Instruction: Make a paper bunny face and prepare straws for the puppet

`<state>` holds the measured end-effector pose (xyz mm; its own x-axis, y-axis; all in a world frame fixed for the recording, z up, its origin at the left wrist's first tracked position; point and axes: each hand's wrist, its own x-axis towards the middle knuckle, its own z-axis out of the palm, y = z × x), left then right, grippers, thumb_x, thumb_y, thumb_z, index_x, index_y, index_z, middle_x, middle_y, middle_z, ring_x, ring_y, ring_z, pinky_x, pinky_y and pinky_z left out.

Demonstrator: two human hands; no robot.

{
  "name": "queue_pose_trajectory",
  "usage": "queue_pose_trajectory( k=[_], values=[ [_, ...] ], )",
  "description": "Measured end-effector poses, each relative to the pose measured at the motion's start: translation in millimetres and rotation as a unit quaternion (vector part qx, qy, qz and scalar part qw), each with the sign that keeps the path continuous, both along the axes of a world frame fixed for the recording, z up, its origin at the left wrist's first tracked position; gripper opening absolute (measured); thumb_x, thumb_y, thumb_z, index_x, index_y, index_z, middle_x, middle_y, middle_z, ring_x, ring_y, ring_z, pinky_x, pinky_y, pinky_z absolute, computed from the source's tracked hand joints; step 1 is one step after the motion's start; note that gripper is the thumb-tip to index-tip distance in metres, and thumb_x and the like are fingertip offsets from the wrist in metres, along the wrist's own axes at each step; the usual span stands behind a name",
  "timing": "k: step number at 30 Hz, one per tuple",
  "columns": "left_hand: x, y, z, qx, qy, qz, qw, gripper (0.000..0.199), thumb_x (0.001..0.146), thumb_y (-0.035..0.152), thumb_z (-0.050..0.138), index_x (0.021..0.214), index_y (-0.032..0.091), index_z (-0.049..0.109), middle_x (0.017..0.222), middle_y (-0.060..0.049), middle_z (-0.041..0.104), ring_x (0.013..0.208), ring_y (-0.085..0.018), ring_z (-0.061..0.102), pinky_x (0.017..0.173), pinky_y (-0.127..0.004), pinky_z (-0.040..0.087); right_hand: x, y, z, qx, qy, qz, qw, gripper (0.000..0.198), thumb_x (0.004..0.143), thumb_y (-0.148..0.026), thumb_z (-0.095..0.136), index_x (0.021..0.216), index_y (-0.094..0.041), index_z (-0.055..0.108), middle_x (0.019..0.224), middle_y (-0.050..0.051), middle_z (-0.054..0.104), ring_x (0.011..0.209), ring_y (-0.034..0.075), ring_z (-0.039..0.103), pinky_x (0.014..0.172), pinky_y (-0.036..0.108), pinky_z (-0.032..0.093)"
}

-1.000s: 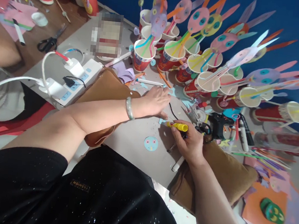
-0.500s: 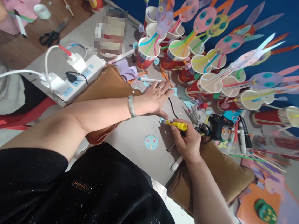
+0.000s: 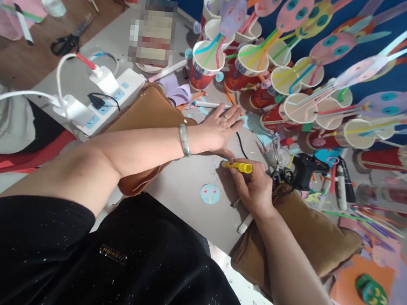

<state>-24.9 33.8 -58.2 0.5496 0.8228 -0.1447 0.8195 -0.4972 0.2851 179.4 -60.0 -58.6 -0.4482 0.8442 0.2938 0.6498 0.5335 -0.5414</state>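
My right hand (image 3: pixel 256 186) is closed around a yellow pen-shaped tube (image 3: pixel 243 167), whose kind I cannot make out. Its front end points left and down at the grey table (image 3: pixel 182 184). My left hand (image 3: pixel 222 130) lies with fingers spread over the table, its thumb close to the tube's tip. Beyond those fingers are a white marker with a blue end (image 3: pixel 208 105) and light blue paper scraps (image 3: pixel 259 129). Nearer to me, a small light blue paper disc (image 3: pixel 210 194) with a drawn face lies flat. A white marker (image 3: pixel 245 223) rests below my right hand.
Several paper cups (image 3: pixel 208 66) with straws and paper animal heads line the blue wall. A power strip (image 3: pixel 117 101) with plugs is at left, beside a brown pouch (image 3: pixel 146 113). Scissors (image 3: pixel 70 41) lie farther left. An olive-brown cushion (image 3: pixel 310 235) sits under my right forearm.
The view has shifted slightly, so the cups appear farther right. The yellow tube has tilted and moved a little left relative to the disc; my left hand remains spread.
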Motion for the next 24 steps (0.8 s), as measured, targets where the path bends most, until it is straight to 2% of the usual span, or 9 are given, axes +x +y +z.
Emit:
queue_pose_trajectory(
  k=[5,10,14,17,20,24],
  values=[
    [0.7,3.5,-5.7,-0.002,0.000,-0.001,1.000,0.115,0.079,0.081,0.059,0.167,0.015,0.030,0.178,-0.019,0.018,0.164,-0.048,0.007,0.130,-0.067,0.000,-2.1,2.4,1.3,0.000,-0.002,0.025,1.000,0.024,0.102,-0.046,0.059,0.106,-0.025,0.070,0.099,0.009,0.079,0.091,0.027,0.073,0.086,0.044,0.060],
    [0.3,2.1,-0.1,-0.005,0.004,0.001,1.000,0.118,0.076,0.083,0.061,0.168,0.017,0.029,0.178,-0.017,0.018,0.164,-0.048,0.006,0.130,-0.067,0.001,-1.0,-1.5,5.0,-0.002,-0.005,0.042,0.999,0.026,0.102,-0.048,0.058,0.100,-0.026,0.070,0.093,0.007,0.078,0.090,0.027,0.073,0.084,0.044,0.060],
    [-1.2,0.4,7.0,-0.013,0.027,-0.003,1.000,0.121,0.077,0.084,0.060,0.168,0.010,0.027,0.178,-0.022,0.011,0.165,-0.044,0.005,0.131,-0.063,0.000,5.3,-6.4,6.4,0.016,0.051,-0.036,0.998,0.023,0.101,-0.046,0.059,0.102,-0.025,0.068,0.092,0.007,0.075,0.081,0.025,0.072,0.074,0.039,0.059],
    [-1.8,0.4,6.0,-0.013,0.014,-0.003,1.000,0.121,0.076,0.084,0.061,0.168,0.011,0.028,0.178,-0.022,0.012,0.165,-0.045,0.007,0.131,-0.064,0.001,6.6,-5.6,4.5,0.033,0.050,-0.072,0.996,0.023,0.100,-0.046,0.061,0.106,-0.025,0.068,0.094,0.008,0.075,0.085,0.026,0.072,0.076,0.040,0.059],
    [-1.4,0.9,1.4,-0.003,0.005,-0.002,1.000,0.120,0.077,0.083,0.060,0.167,0.012,0.028,0.178,-0.022,0.014,0.164,-0.047,0.008,0.130,-0.065,0.002,2.3,-2.2,2.1,0.025,0.018,-0.033,0.999,0.022,0.100,-0.045,0.062,0.106,-0.025,0.069,0.097,0.008,0.078,0.091,0.028,0.072,0.086,0.045,0.059],
    [0.1,1.2,-0.9,-0.003,0.007,0.002,1.000,0.117,0.078,0.081,0.061,0.168,0.013,0.029,0.178,-0.021,0.016,0.164,-0.048,0.008,0.130,-0.066,0.002,-2.9,1.6,1.4,0.003,-0.004,0.011,1.000,0.023,0.102,-0.045,0.058,0.105,-0.026,0.071,0.098,0.007,0.079,0.089,0.027,0.071,0.091,0.048,0.057]
  ],
)
